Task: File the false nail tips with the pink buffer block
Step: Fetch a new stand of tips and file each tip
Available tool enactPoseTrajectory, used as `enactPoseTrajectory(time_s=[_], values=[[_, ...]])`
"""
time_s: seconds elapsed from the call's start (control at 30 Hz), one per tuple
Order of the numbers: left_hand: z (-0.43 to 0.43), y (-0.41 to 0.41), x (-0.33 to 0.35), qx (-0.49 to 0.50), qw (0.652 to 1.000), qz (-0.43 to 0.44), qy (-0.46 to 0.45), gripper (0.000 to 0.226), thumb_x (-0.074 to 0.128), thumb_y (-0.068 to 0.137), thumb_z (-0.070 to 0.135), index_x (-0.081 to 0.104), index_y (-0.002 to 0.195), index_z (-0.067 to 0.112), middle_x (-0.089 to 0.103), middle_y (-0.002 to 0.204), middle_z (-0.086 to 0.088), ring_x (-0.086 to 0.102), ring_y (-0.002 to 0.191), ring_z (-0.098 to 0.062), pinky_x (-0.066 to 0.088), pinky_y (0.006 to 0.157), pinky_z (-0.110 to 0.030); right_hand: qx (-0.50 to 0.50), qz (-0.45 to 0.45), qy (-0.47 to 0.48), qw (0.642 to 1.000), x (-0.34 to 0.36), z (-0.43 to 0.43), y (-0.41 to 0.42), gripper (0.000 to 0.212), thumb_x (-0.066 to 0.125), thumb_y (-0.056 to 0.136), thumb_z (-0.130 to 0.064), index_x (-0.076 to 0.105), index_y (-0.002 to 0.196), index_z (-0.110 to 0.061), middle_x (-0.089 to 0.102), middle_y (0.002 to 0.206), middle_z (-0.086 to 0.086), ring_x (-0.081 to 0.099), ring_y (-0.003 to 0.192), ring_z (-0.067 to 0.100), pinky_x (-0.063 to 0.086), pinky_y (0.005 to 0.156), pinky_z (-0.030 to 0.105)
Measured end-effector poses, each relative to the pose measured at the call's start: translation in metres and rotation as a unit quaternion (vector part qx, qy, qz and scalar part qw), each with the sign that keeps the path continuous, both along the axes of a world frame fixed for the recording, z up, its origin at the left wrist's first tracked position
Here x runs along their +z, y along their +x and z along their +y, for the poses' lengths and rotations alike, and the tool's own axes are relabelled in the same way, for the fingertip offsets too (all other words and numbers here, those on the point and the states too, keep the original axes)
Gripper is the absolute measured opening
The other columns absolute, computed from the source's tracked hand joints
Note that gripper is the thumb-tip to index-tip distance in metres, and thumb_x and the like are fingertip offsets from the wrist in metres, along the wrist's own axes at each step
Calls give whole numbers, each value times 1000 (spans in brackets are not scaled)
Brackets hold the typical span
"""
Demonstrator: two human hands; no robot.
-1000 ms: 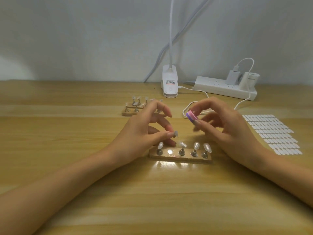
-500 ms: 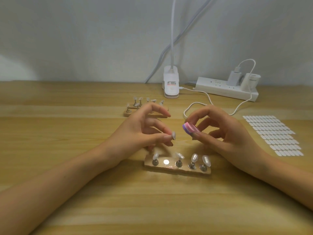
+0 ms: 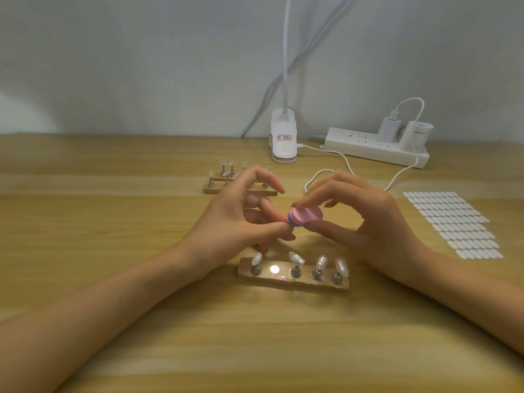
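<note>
My right hand [image 3: 365,222] pinches the pink buffer block [image 3: 391,215], which has a purple layer on its left end. My left hand [image 3: 241,219] holds a small false nail tip between thumb and forefinger; the tip is hidden where it meets the block's left end. Both hands hover above a wooden holder [image 3: 292,280] near me. Several nail tips [image 3: 321,262] stand on its metal posts, and one bare metal disc [image 3: 274,269] shines among them. A second wooden holder [image 3: 215,188] with more tips sits farther back, partly behind my left hand.
A white clip lamp base [image 3: 283,143] and a white power strip [image 3: 377,148] with plugged chargers stand by the wall. A white cable [image 3: 348,163] loops behind my right hand. A sheet of white adhesive tabs [image 3: 450,222] lies at the right.
My hands have come together: the block in my right hand moved left and now touches the nail tip held in my left hand. The view has shifted so the near holder sits lower.
</note>
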State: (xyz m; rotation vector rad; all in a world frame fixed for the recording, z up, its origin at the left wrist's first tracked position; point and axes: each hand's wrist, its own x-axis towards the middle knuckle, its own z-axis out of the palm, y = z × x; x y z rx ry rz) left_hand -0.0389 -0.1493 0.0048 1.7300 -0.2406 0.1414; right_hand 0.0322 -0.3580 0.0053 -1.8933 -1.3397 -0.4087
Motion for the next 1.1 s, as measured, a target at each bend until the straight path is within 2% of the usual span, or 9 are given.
enactPoseTrajectory(time_s=[0.17, 0.3, 0.47, 0.57, 0.7, 0.8, 0.9, 1.0, 1.1], values=[[-1, -2, 1, -9, 1000, 0, -9, 43, 80, 81, -1, 53, 108, 17, 71, 73, -5, 78, 79, -28, 54, 49, -25, -38, -33, 1, 999, 2, -1, 1, 23, 72, 83, -26, 75, 99, -10, 69, 97, 1, 64, 96, 25, 48, 85, 44], [-1, -3, 1, 2, 1000, -13, 8, 43, 84, 77, 6, 54, 106, 17, 70, 72, -1, 76, 70, -23, 58, 51, -31, 32, -25, -3, 999, 0, 2, -4, 18, 73, 86, -21, 75, 98, -8, 68, 98, 4, 66, 93, 19, 53, 80, 37], [-2, -4, 2, 21, 999, -21, 17, 41, 84, 77, 6, 54, 97, 25, 75, 77, -6, 77, 79, -25, 55, 52, -27, -9, -12, 9, 1000, 1, 0, 0, 18, 73, 85, -18, 75, 101, -9, 68, 97, 5, 64, 90, 18, 52, 77, 33], [-2, -4, 2, 28, 998, -33, 37, 40, 85, 78, 8, 53, 97, 22, 74, 74, -1, 73, 74, -17, 53, 51, -26, 17, -29, 4, 999, 0, 1, -2, 17, 73, 86, -19, 76, 99, -9, 68, 97, 5, 65, 91, 20, 53, 80, 37], [-2, -4, 2, 28, 999, -35, 25, 41, 84, 78, 3, 52, 98, 16, 75, 74, -3, 75, 73, -21, 50, 48, -24, -9, -30, 13, 999, 2, 0, 0, 18, 73, 86, -20, 77, 99, -9, 69, 96, 5, 66, 91, 22, 52, 80, 41], [-2, -4, 2, 27, 998, -47, 28, 39, 84, 78, 4, 52, 98, 13, 71, 69, 1, 74, 70, -15, 49, 49, -19, 13, -47, 5, 999, 1, 1, -2, 16, 74, 86, -19, 77, 97, -9, 69, 95, 4, 66, 90, 23, 51, 78, 42], [-2, -3, 1, 23, 999, -46, 16, 39, 82, 79, 0, 51, 97, 16, 74, 74, -7, 77, 75, -21, 49, 51, -17, -15, -35, 21, 999, 2, 1, -1, 17, 73, 85, -20, 77, 97, -9, 69, 94, 5, 66, 91, 25, 51, 79, 44], [-2, -3, 1, 15, 999, -49, 15, 39, 83, 79, 2, 52, 95, 18, 71, 70, -1, 74, 70, -16, 49, 51, -16, 5, -66, 5, 998, 1, 2, -4, 15, 75, 86, -20, 77, 96, -10, 69, 93, 4, 65, 88, 24, 50, 79, 44], [-3, -3, 1, 8, 999, -37, -5, 40, 84, 77, 5, 52, 94, 22, 72, 72, -5, 77, 77, -26, 50, 51, -18, -26, -40, 20, 999, 4, 0, -2, 19, 72, 85, -23, 77, 98, -9, 70, 93, 6, 66, 91, 25, 52, 79, 44]])
